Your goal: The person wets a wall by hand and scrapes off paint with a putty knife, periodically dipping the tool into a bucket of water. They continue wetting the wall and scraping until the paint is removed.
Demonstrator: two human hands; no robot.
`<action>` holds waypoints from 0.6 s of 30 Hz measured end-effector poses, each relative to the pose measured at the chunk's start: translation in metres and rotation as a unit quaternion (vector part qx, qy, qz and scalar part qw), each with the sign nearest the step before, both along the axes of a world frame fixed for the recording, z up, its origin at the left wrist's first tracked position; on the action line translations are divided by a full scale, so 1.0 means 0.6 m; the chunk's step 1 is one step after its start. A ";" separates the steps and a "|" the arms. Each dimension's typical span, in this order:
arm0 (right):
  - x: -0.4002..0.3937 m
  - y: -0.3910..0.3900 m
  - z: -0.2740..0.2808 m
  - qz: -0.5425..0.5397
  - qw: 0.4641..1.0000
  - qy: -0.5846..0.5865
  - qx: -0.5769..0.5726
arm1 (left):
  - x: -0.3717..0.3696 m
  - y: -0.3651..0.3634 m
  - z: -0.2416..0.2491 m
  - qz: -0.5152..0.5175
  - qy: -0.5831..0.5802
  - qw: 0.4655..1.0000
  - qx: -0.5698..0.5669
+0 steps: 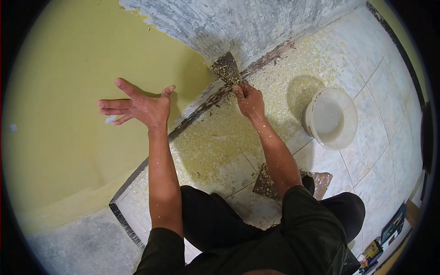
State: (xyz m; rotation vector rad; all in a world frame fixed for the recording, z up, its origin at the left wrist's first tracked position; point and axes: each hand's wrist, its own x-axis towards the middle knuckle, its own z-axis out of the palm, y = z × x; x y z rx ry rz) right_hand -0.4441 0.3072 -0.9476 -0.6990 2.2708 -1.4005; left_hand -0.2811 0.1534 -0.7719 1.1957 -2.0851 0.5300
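Two bare hands reach toward a wall point(82, 151), its paint yellow on one side and stripped to mottled grey on the other. The left hand point(145, 109) has its fingers point(114, 104) spread wide, thumb stretched well away from them, and has hold of nothing; it is in front of the yellow part, and I cannot tell whether it touches the surface. The right hand point(251, 101) has its fingers wrapped round the handle end of a scraper point(226, 68), most of that end hidden in the grip. The scraper's broad blade, caked with pale crumbs, is at the foot of the wall near the border of yellow and grey, just above the wall-side edge of the floor point(378, 123); whether it presses on the wall is unclear.

Yellowish flakes point(206, 153) cover the floor thickly along that edge, thinning toward the right, and some specks cling to both forearms. Out from the edge, to the right of the right hand, a white bucket point(309, 121) stands upright with cloudy liquid point(329, 120) inside. A brown board point(266, 183) lies on the floor, partly hidden behind the right arm. Near the floor's lower right edge is a yellow-and-black item point(372, 250), too small to identify.
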 end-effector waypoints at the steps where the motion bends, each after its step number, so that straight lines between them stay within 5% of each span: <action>1: -0.004 -0.001 0.009 0.003 1.000 0.012 -0.001 | -0.001 -0.004 0.001 0.001 -0.002 1.000 -0.010; 10: -0.002 -0.026 0.047 0.009 0.977 0.099 -0.188 | 0.000 -0.001 0.003 0.006 -0.004 1.000 0.004; 13: 0.016 -0.014 -0.028 -0.036 0.982 -0.040 -0.179 | 0.001 -0.001 0.004 0.001 0.004 1.000 0.014; 18: 0.013 -0.020 0.057 -0.016 0.993 0.033 -0.112 | -0.001 0.004 0.000 0.003 0.010 1.000 0.025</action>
